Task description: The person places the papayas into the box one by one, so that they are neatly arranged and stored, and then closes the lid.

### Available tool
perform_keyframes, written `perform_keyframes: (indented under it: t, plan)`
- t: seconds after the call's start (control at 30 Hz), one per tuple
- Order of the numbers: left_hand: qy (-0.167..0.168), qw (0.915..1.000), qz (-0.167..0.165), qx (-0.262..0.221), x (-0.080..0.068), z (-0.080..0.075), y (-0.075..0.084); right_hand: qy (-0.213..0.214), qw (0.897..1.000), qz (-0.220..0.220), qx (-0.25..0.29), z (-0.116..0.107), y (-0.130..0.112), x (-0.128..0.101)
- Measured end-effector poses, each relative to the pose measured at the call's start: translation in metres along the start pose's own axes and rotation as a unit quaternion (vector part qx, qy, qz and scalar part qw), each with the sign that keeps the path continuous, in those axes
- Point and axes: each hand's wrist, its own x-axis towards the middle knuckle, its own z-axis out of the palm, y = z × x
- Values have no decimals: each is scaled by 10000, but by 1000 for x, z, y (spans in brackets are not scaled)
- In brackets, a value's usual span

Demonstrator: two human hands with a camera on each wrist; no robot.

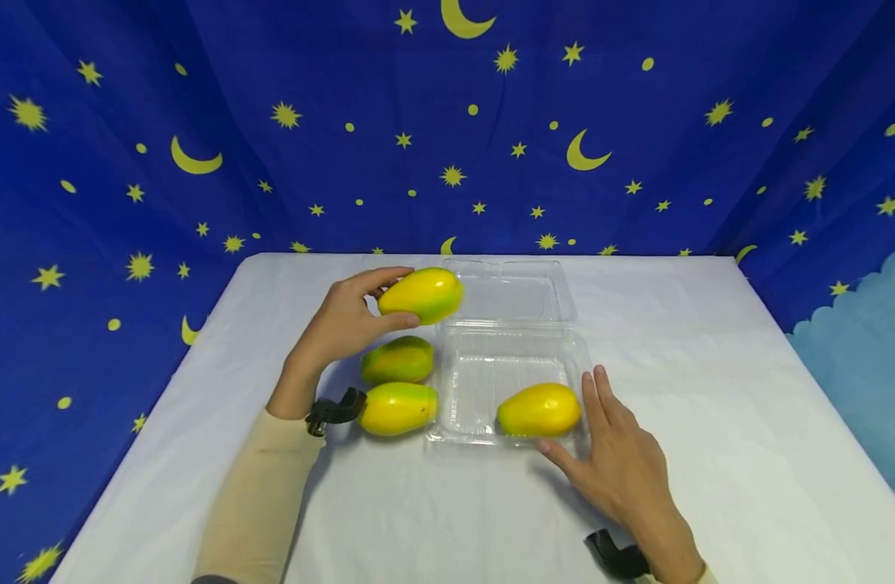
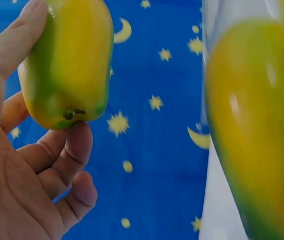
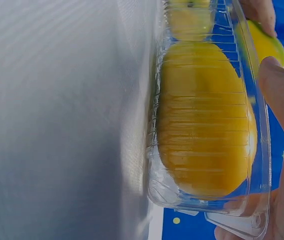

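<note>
A white-covered bench [image 1: 710, 389] is backed by a blue star-and-moon cloth [image 1: 199, 97]. At its centre an open clear clamshell box [image 1: 491, 369] is set, its lid [image 1: 513, 292] folded back toward twelve o'clock. The box is steadied at four o'clock by the right hand [image 1: 622, 462], fingers straight against its wall, seemingly so it cannot slide. One mango [image 1: 540, 410] lies inside, long axis running three to nine. Two more mangoes [image 1: 398, 359] [image 1: 398, 408] lie at nine o'clock on the bench. A fourth, lifted mango [image 1: 421, 294] is gripped by the left hand [image 1: 341, 324] at eleven o'clock, long axis near level, stem end toward the palm.
</note>
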Motion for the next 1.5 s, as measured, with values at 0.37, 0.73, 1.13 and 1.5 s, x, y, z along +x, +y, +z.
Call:
perform_keyframes:
  t: [0.37,0.73,1.13,1.5]
  plan:
    - [150,9998,-84,-72,-5,9,32,-110,9999,62,22,-1,0,1]
    - [-87,9998,-123,-87,-8,38,52,-124,9999,88,56,-1,0,2]
    - [-359,9989,259,-125,-6,70,69,-90,10000,28,15,-3,2,2]
    - [-374,9985,353,201,-1,85,85,-119,9999,70,99,-1,0,3]
